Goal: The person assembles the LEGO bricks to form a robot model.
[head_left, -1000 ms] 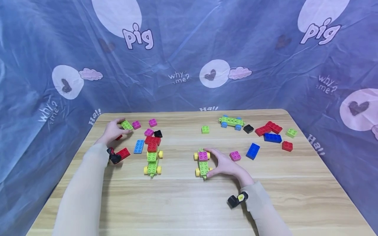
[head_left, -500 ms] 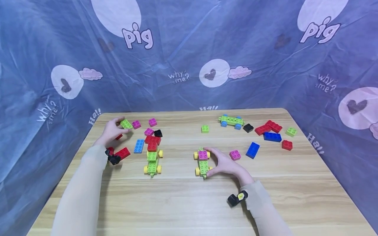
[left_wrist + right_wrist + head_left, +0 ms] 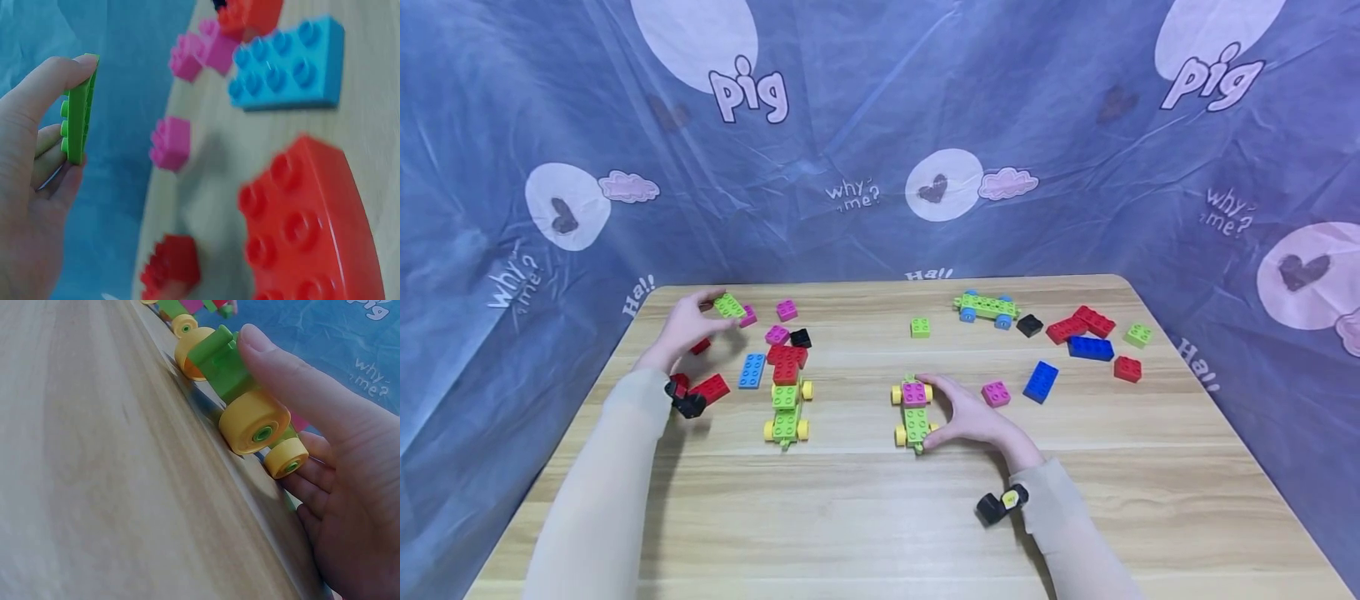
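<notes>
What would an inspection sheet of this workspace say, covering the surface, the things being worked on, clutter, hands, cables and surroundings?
Surface: light wood-grain table.
Job's things: flat green brick, held up; pink-topped car base with yellow wheels.
Clutter: red-topped car base, also yellow-wheeled; blue-wheeled car base; loose bricks in red, blue, pink, black and green on both sides.
Grippers: bare hands; left hand pinches the flat green brick, right hand holds the pink-topped car base between thumb and fingers.
Cables: nothing seen.
Surroundings: blue printed cloth behind the table and along both sides.
</notes>
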`<state>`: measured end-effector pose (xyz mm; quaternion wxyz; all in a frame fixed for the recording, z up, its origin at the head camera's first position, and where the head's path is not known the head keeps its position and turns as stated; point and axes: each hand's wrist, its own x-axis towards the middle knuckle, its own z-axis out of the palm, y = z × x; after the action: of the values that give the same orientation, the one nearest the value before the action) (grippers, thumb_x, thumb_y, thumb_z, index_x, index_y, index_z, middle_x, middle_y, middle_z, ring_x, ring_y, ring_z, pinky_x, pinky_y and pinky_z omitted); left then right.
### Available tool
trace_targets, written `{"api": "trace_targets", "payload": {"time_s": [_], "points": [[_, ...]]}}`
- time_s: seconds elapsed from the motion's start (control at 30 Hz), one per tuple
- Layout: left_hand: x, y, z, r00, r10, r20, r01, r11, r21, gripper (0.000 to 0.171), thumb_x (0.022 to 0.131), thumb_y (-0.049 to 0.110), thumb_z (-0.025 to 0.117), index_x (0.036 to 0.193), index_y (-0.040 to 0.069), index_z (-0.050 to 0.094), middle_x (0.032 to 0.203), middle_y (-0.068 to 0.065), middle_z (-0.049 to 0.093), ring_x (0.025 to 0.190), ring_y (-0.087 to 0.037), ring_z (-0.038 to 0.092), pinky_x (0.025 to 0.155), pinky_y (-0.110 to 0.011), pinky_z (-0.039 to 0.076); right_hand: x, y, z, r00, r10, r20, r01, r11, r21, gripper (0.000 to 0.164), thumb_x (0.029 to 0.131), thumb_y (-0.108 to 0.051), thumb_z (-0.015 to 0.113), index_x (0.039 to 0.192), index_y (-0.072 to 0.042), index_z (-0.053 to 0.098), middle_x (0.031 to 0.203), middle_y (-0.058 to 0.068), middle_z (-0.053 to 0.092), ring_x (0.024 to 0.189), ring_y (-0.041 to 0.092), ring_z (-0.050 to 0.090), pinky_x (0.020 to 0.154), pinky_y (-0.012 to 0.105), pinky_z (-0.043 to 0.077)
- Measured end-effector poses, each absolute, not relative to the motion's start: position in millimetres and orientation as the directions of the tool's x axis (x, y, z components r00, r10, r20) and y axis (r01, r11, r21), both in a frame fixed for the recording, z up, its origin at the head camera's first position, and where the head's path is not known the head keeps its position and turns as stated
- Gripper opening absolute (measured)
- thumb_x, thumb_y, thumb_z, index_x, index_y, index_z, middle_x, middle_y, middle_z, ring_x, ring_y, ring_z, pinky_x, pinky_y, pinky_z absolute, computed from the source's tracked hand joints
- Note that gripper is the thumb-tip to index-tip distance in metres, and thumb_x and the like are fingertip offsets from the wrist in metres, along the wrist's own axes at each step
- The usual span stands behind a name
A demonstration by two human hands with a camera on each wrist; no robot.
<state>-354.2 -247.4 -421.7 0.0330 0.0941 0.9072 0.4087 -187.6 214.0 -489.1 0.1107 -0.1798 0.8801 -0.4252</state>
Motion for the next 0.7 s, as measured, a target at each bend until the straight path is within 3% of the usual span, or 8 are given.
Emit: {"api": "trace_targets", "payload": {"time_s": [0.2,0.37,0.7], "points": [[-346,-227,-407,-0.966,0.245,0.081,0.226,0.646,0.729,0.079,0.080,0.029,0.079,0.145,0.004,0.041,0.147,-0.022,0.041,0.134,-0.043,0.038,0.109,-0.054,0.034,-187,213,-489,-0.912,-0.408,-0.039,-0.223,0.574,-0.788,0.109,0.061,-0.039,0.090,0.150,-0.014,0.032,0.154,0.017,0.032,0.142,0.040,0.027,0.114,0.059,0.020],[-336,-200,-394,-0.956,0.273,0.106,0.264,0.645,0.717,0.074,0.082,0.019,0.077,0.143,-0.001,0.041,0.145,-0.024,0.042,0.131,-0.043,0.041,0.108,-0.052,0.036,-187,214,-488,-0.910,-0.413,-0.035,-0.228,0.571,-0.789,0.110,0.060,-0.039,0.090,0.150,-0.013,0.031,0.154,0.018,0.032,0.142,0.040,0.027,0.114,0.059,0.020],[-310,-138,-382,-0.917,0.353,0.185,0.378,0.626,0.682,0.072,0.078,0.025,0.080,0.139,0.004,0.049,0.136,-0.018,0.053,0.119,-0.037,0.052,0.100,-0.050,0.044,-187,215,-488,-0.906,-0.422,-0.031,-0.237,0.568,-0.788,0.108,0.062,-0.039,0.089,0.150,-0.013,0.031,0.154,0.018,0.032,0.142,0.040,0.027,0.114,0.059,0.020]]}}
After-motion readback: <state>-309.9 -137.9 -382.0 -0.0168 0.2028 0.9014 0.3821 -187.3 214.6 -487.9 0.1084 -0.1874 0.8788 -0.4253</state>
